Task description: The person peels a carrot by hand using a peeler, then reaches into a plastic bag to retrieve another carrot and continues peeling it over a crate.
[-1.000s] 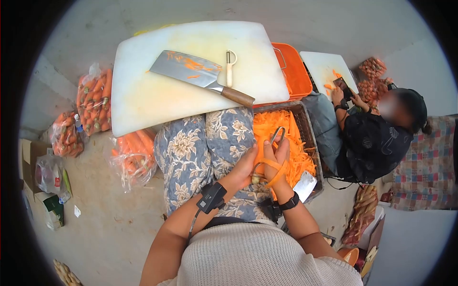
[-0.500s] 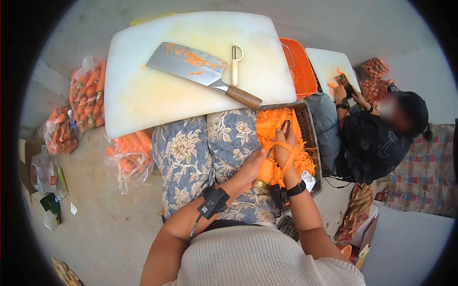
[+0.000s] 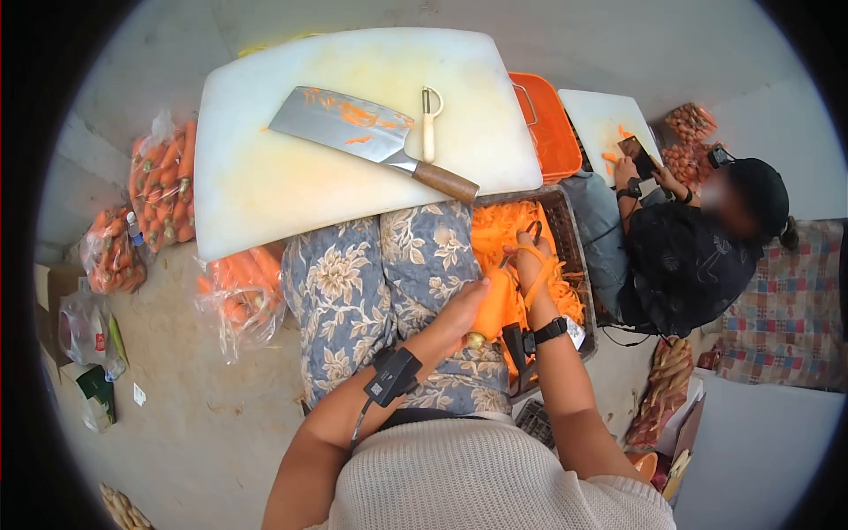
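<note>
One carrot (image 3: 494,302), one peeler (image 3: 539,229).
My left grip (image 3: 465,311) held the carrot; my right grip (image 3: 533,265) held the peeler, near orange peelings (image 3: 505,221).

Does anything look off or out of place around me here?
Two small things. A carrot peel ribbon is draped over your right hand, instead of down with the shreds in the crate. And the cleaver has its handle end by the cutting board's near edge, where it might get knocked.
</note>
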Demonstrator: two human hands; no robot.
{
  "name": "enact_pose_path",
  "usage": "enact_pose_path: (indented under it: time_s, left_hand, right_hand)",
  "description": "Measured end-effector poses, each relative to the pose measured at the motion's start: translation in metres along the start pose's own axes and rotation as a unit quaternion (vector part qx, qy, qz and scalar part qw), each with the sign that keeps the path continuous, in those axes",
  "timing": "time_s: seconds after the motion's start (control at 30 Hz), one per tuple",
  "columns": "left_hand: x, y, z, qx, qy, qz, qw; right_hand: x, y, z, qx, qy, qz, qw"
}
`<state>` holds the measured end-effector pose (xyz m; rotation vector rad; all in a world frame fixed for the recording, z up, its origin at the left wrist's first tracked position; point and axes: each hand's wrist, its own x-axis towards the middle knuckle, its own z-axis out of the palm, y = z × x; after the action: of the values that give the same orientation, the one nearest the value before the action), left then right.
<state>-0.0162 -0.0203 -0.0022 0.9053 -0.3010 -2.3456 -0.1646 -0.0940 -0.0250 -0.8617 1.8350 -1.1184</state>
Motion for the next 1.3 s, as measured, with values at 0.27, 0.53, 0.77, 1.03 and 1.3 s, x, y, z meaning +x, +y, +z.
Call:
enact_pose_path:
  time_s: [0.27,0.53,0.77,1.03,1.3]
  left_hand:
    - [0.000,-0.004,-0.005,0.025,-0.055,-0.012,0.998]
    - [-0.004,-0.003,-0.009,-0.018,-0.052,-0.006,0.998]
    - [-0.001,-0.007,-0.012,-0.044,-0.070,-0.025,0.996]
    - [0.007,-0.013,-0.007,-0.037,-0.020,0.045,0.998]
    - [0.020,-0.019,-0.012,0.006,0.010,0.058,0.998]
  right_hand:
    - [-0.005,0.014,-0.016,0.077,-0.045,0.127,0.988]
    - [0.001,0.052,-0.054,0.207,0.085,0.164,0.961]
    - [-0.061,0.001,-0.049,0.151,0.054,0.023,0.987]
    - [-0.095,-0.011,0.001,-0.148,0.014,-0.215,0.965]
    - [-0.082,-0.015,0.005,-0.093,0.005,-0.178,0.980]
